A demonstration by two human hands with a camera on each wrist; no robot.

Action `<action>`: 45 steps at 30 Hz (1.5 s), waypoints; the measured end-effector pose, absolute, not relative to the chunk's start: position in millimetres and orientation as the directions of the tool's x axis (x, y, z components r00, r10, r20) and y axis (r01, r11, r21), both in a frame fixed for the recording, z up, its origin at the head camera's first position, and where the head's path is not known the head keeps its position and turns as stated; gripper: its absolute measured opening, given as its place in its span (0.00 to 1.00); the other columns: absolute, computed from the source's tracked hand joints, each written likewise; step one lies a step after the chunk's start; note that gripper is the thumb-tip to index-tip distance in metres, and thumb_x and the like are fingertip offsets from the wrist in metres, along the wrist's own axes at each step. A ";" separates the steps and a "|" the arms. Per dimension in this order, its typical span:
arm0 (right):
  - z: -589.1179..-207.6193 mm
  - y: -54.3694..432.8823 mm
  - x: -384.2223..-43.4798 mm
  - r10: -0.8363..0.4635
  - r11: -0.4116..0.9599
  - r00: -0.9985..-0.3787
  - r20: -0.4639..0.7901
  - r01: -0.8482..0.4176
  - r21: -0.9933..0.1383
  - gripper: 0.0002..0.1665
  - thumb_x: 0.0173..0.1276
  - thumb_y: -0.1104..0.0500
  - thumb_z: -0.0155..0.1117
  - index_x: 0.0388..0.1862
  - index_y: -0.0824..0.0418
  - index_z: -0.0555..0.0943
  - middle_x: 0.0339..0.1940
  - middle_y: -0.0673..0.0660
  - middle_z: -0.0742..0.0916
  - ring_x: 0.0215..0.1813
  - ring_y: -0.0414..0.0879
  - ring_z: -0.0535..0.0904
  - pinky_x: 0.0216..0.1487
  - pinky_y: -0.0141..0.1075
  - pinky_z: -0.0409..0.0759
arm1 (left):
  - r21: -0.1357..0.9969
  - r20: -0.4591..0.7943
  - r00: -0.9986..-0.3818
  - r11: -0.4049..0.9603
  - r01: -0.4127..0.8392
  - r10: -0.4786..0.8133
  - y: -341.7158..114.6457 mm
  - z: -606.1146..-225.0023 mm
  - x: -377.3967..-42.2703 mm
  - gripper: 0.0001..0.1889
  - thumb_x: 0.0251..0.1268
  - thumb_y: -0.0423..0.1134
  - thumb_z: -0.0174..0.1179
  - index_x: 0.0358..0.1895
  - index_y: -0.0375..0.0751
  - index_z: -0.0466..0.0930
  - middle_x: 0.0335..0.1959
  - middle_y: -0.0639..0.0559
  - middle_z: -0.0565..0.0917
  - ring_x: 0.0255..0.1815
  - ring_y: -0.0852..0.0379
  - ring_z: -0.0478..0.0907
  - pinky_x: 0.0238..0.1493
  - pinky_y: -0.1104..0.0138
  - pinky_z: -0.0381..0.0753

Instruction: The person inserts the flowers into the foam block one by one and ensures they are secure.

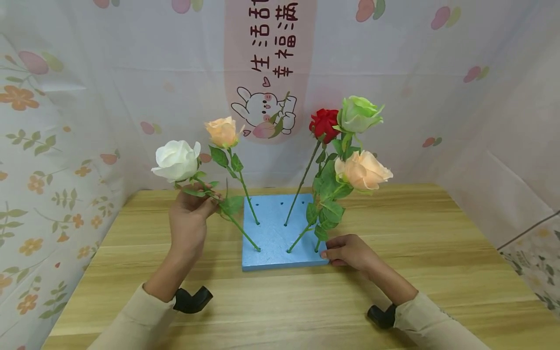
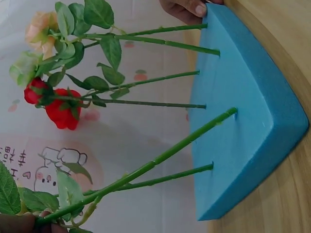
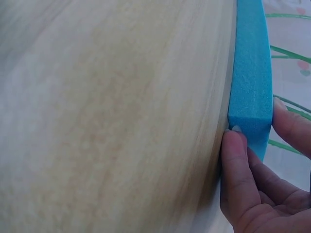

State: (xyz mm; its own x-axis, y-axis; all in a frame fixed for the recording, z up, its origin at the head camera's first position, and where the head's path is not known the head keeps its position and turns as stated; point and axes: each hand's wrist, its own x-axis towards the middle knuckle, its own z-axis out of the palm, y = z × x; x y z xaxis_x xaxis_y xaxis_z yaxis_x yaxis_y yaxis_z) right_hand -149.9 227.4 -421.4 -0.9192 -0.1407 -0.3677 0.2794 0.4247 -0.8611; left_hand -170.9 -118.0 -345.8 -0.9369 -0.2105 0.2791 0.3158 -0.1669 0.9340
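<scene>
My left hand pinches the stem of a white rose beneath its bloom. That rose leans left, its stem's lower end in a hole near the front left of a blue foam board. With the thumb on top and fingers against the side, my right hand grips the board's front right corner, also seen in the right wrist view as a blue edge. Behind the white rose stands a peach rose. On the right, a red rose, a green rose and another peach rose rise from the board.
Spare holes run along the board's back edge. The board lies on a wood-grain table. A printed cloth backdrop hangs behind and at both sides. Black wrist pieces jut out at the cuffs.
</scene>
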 end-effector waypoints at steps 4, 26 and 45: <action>-421.8 226.8 -150.0 -0.145 0.427 -0.919 -0.366 0.276 -0.861 0.33 0.60 0.59 0.71 0.59 0.77 0.75 0.44 0.58 0.86 0.43 0.46 0.84 0.47 0.42 0.83 | 0.933 0.277 -0.927 -0.162 0.323 -0.253 -121.0 -350.2 -175.5 0.12 0.64 0.19 0.55 0.46 0.34 0.74 0.34 0.56 0.83 0.38 0.59 0.84 0.43 0.68 0.83; -422.6 228.5 -151.6 -0.146 0.419 -0.921 -0.362 0.274 -0.866 0.33 0.61 0.60 0.71 0.60 0.77 0.74 0.48 0.61 0.85 0.44 0.46 0.84 0.47 0.42 0.83 | 0.880 0.463 -0.881 0.174 0.442 -0.098 -103.4 -353.4 -161.9 0.11 0.61 0.20 0.57 0.47 0.29 0.76 0.42 0.47 0.83 0.38 0.66 0.81 0.41 0.72 0.81; -423.1 229.0 -154.5 -0.167 0.422 -0.921 -0.353 0.257 -0.869 0.33 0.61 0.60 0.71 0.59 0.78 0.74 0.46 0.61 0.86 0.43 0.46 0.84 0.46 0.41 0.83 | 0.843 0.496 -0.864 0.286 0.456 -0.087 -111.7 -364.8 -156.4 0.24 0.62 0.25 0.61 0.61 0.38 0.70 0.35 0.44 0.82 0.37 0.61 0.79 0.40 0.75 0.79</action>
